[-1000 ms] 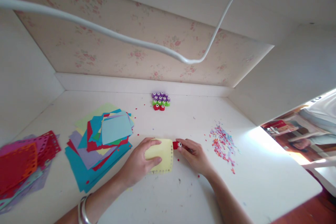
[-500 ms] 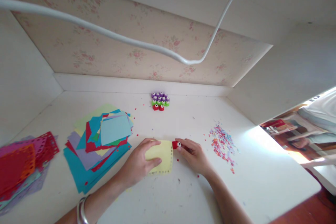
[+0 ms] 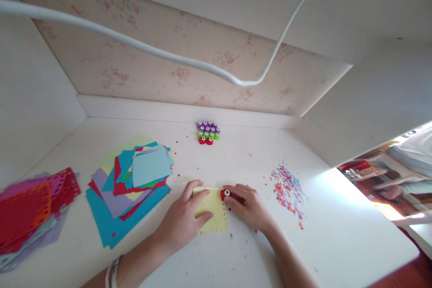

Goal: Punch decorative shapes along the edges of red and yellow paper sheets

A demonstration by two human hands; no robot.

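My left hand [image 3: 184, 216] holds a square of yellow paper [image 3: 213, 207] on the white table, its thumb and fingers reaching over the left part of the sheet. Small punched holes run down the paper's right edge and along its bottom edge. Between the thumb and fingers of my right hand [image 3: 248, 204] is a small red craft punch [image 3: 224, 195] with a white top. The punch sits at the sheet's upper right corner, covering it. Beyond my hands, purple, green and red punches [image 3: 208, 132] stand grouped near the back of the table.
A pile of coloured paper [image 3: 151, 168] lies left of my hands. Sheets with punched edges [image 3: 25, 209] are stacked farther left. Tiny punched confetti [image 3: 286, 189] is scattered at the right. A white cable [image 3: 162, 54] hangs across the view above the table [image 3: 354, 234].
The red punch has moved from just beside the paper's right edge onto its upper right corner. The yellow paper has turned slightly under my left hand. The whole view has shifted a little.
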